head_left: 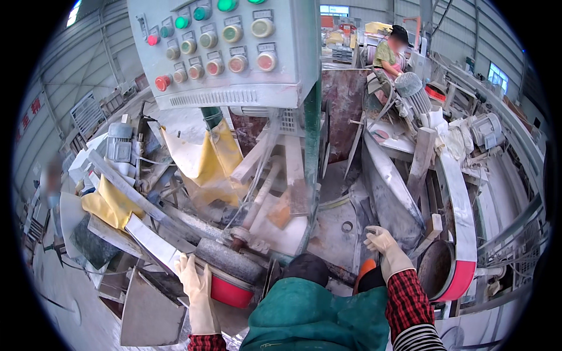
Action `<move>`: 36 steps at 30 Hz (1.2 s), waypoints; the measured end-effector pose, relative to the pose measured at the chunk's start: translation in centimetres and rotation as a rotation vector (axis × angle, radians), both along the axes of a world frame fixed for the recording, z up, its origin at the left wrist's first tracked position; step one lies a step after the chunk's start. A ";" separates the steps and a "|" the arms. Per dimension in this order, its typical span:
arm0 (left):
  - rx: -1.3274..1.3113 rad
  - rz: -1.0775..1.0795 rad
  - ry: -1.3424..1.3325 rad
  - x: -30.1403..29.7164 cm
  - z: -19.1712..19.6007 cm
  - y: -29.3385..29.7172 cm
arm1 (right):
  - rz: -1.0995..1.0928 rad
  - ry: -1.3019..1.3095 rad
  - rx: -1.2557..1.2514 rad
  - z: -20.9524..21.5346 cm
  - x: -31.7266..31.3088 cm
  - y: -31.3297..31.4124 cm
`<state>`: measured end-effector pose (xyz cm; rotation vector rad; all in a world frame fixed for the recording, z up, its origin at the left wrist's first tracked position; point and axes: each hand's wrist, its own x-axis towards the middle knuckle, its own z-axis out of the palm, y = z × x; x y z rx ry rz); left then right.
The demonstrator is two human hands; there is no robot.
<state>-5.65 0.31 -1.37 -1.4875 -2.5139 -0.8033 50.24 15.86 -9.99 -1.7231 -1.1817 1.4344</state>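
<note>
Both hands wear cream rubber gloves. My left hand [193, 284] is open, fingers spread and pointing up, beside a white belt [153, 241] that runs toward a red curved band [231, 291] at a roller. It lies at the belt's edge; whether it touches is unclear. My right hand [383, 247] is in front of me, right of centre, with its fingers loosely bent and nothing visible in them. It is nearest a large grey dusty metal guard [391, 181]. An orange shoe or boot [366, 270] shows partly behind that wrist.
A grey control box [228, 52] with several buttons hangs ahead on a green post [312, 134]. To the right, another white belt [455, 199] curves round a drum [438, 272]. Yellow sheets [219, 152] drape at left. A co-worker [389, 55] sits far right.
</note>
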 end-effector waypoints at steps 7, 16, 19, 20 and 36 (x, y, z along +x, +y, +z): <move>0.092 -0.062 -0.175 1.1 0.6 -1.0 | 0.015 0.026 0.033 0.6 -0.6 0.1; 0.089 -0.410 -0.158 9.6 5.4 2.7 | 0.061 0.079 0.056 0.3 -2.2 1.2; 0.020 -0.607 -0.229 14.4 7.4 6.5 | 0.041 0.182 0.062 0.9 -4.0 1.4; 0.038 -0.667 -0.208 15.7 7.0 7.7 | 0.035 0.220 0.066 1.9 -5.2 1.3; 0.075 -1.309 -0.170 33.2 4.0 17.1 | -0.038 0.629 0.404 5.4 -9.2 0.6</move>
